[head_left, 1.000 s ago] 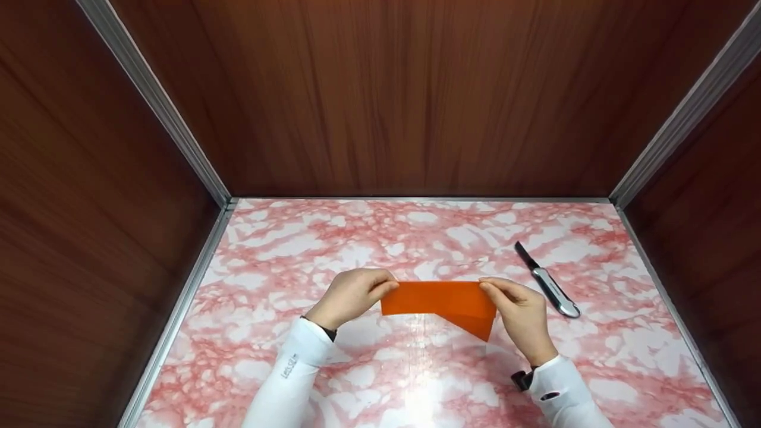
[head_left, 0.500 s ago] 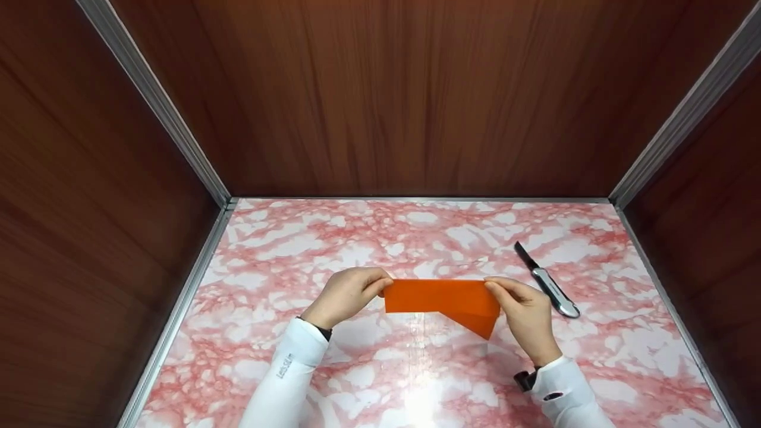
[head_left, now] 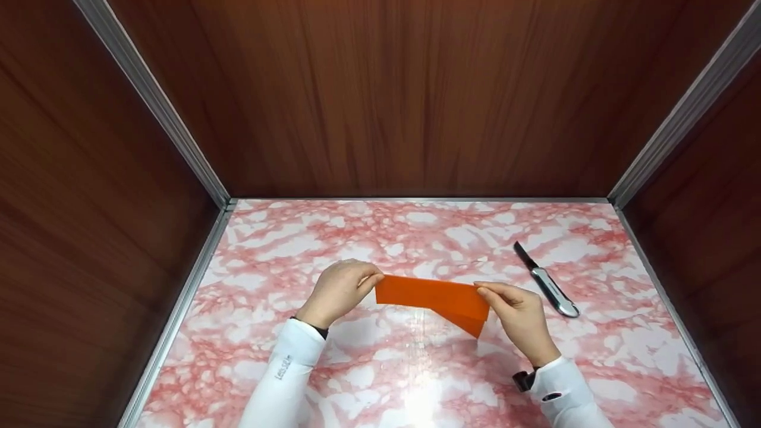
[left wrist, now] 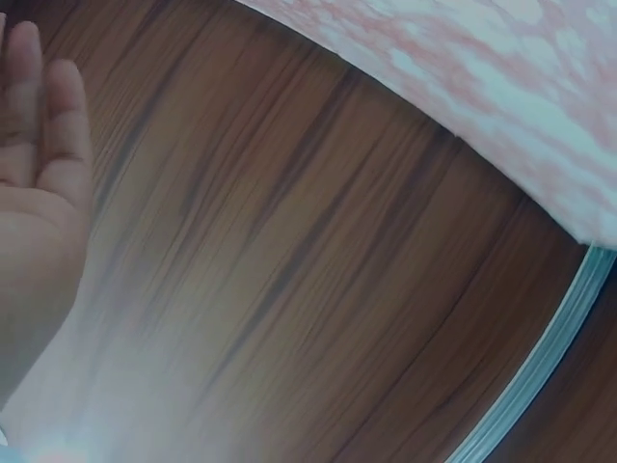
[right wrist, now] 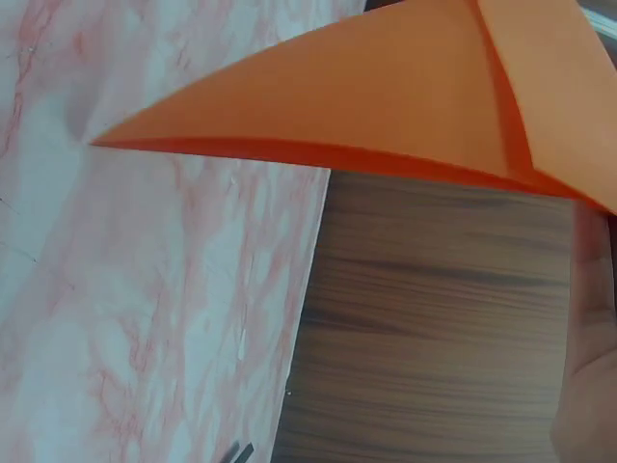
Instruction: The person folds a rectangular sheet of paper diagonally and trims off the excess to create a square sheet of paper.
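A folded sheet of orange paper (head_left: 437,293) is stretched between my two hands in the head view. At its upper left corner my left hand (head_left: 339,294) pinches it between thumb and fingers. The upper right corner is pinched by my right hand (head_left: 522,318). A pointed flap hangs below the strip on the right side. Up close in the right wrist view, the orange paper (right wrist: 386,92) shows its folded layers and long tip, with part of the right hand (right wrist: 590,376) at the edge. Only part of the left hand (left wrist: 39,193) appears in the left wrist view, without the paper.
To the right of the right hand lies a knife (head_left: 550,285) with a dark blade and a silver-and-black handle. The tabletop (head_left: 285,238) has a red-and-white marbled pattern. Brown wood-grain panels (head_left: 416,95) with metal edge strips enclose its back and sides.
Both hands have shifted slightly left with the orange paper. Its top edge, level before, now slopes down toward the right hand. The knife has stayed in place.
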The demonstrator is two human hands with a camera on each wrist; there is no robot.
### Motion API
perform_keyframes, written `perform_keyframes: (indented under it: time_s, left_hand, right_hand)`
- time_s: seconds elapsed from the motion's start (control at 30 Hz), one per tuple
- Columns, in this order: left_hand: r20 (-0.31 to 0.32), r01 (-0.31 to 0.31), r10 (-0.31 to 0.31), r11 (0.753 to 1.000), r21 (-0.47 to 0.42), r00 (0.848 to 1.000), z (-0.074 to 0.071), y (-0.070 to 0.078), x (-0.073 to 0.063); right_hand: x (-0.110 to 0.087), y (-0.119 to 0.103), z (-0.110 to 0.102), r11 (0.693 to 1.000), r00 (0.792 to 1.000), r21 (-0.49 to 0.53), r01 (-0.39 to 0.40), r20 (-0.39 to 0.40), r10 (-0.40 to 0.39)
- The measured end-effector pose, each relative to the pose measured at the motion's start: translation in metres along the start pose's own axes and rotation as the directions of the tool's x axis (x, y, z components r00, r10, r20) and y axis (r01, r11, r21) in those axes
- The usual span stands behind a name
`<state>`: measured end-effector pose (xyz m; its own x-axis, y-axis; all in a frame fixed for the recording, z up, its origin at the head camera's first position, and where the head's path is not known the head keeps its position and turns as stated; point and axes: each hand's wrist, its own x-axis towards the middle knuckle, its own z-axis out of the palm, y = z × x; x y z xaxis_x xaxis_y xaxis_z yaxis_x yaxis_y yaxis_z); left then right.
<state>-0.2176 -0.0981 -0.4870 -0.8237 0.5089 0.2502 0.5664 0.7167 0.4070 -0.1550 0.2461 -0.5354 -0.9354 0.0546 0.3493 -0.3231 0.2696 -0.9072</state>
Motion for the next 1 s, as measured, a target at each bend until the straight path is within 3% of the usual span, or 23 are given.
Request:
perform_keyframes:
  time_s: [0.2, 0.37, 0.57, 0.67, 0.8, 1.0]
  left_hand:
    - [-0.039, -0.105, 0.113, 0.979, 0.176, 0.993, 0.003, 0.011, 0.004]
    - [-0.048, -0.176, 0.186, 0.97, 0.167, 0.981, 0.015, 0.037, 0.013]
    - [-0.105, -0.274, 0.29, 0.951, 0.142, 0.951, 0.035, 0.067, 0.023]
    - [-0.126, -0.291, 0.305, 0.95, 0.117, 0.944, 0.04, 0.072, 0.025]
    - [-0.117, -0.294, 0.304, 0.951, 0.094, 0.946, 0.04, 0.071, 0.024]
    - [-0.065, -0.269, 0.274, 0.96, 0.072, 0.959, 0.04, 0.067, 0.022]
  right_hand:
    - [-0.001, -0.001, 0.013, 0.998, 0.998, -0.026, 0.056, -0.018, -0.056]
    - [-0.001, -0.012, 0.036, 0.994, 0.994, -0.042, 0.102, -0.033, -0.104]
    - [-0.002, -0.037, 0.06, 0.98, 0.979, -0.002, 0.201, -0.033, -0.201]
    - [-0.002, -0.033, 0.064, 0.982, 0.982, 0.045, 0.185, -0.05, -0.183]
    - [-0.002, -0.018, 0.062, 0.988, 0.992, 0.096, 0.12, -0.054, -0.115]
    - [-0.004, -0.019, 0.059, 0.991, 0.991, 0.041, 0.129, -0.029, -0.128]
